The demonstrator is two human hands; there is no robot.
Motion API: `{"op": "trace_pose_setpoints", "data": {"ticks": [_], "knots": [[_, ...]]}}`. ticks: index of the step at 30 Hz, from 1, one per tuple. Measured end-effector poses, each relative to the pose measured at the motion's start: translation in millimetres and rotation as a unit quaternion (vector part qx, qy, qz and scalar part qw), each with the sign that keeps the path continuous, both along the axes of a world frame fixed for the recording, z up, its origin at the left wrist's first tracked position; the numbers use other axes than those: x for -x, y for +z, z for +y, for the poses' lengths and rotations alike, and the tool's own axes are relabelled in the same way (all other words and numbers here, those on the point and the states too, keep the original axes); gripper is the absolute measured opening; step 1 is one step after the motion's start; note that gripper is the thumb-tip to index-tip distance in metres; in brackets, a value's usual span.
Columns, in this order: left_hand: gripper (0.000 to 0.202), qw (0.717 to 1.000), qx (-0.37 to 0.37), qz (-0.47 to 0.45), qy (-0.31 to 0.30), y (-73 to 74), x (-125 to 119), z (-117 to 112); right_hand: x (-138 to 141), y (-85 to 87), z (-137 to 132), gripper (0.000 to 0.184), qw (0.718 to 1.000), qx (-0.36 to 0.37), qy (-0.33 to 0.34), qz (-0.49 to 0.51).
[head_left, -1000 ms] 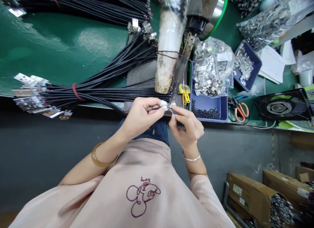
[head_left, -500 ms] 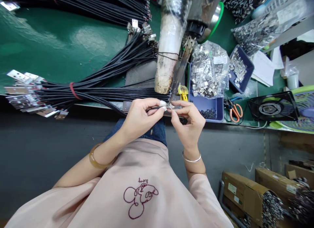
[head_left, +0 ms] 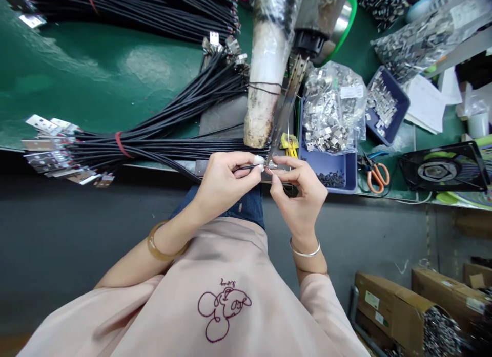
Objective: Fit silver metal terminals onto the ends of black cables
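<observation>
My left hand (head_left: 227,180) pinches the end of a black cable (head_left: 243,168) between thumb and forefinger, with white wrapping on a fingertip. Close beside it, my right hand (head_left: 300,189) is closed, its thumb and fingers pinched at the same cable end; what lies between them is too small to make out. Just above the fingers comes down the tip of a metal soldering tool (head_left: 286,108). Left of that tool hangs a wide white tube (head_left: 265,85) with a scorched mouth. A bundle of black cables (head_left: 172,148), tied with a red band, lies behind my left hand.
On the right, a blue tray (head_left: 349,180) holds small black parts and a plastic bag (head_left: 334,111) of metal connectors. Orange-handled pliers (head_left: 378,177), a black fan (head_left: 444,170) and another blue bin (head_left: 402,111) stand farther right. Cardboard boxes (head_left: 395,306) sit on the floor.
The whole view has shifted slightly, so things appear a little farther right. Both hands keep nearly the same pose at the cable end under the tool tip.
</observation>
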State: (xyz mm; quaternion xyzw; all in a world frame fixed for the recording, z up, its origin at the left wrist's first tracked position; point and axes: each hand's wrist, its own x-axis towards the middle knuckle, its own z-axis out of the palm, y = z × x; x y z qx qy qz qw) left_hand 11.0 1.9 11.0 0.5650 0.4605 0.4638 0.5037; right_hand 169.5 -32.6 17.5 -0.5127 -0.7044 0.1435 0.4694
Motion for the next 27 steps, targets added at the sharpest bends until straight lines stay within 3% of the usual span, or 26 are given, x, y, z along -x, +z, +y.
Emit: {"op": "trace_pose_setpoints", "data": {"ticks": [6, 18, 24, 27], "knots": [[0.015, 1.0, -0.009, 0.005, 0.011, 2.7, -0.2, 0.1, 0.1, 2.0, -0.1, 0.013, 1.0, 0.0, 0.009, 0.008], [0.014, 1.0, 0.0, -0.004, -0.025, -1.6, 1.7, -5.5, 3.4, 0.7, -7.6, 0.014, 0.999, -0.037, -0.017, -0.033], [0.014, 1.0, -0.009, 0.001, -0.029, -1.5, 5.7, -8.6, 1.6, -2.2, -8.5, 0.007, 0.994, 0.074, -0.007, 0.078], [0.014, 0.999, -0.033, 0.013, -0.027, 0.8, 7.5, -7.3, 1.1, -1.8, -7.4, 0.006, 0.991, 0.096, -0.003, 0.096]]}}
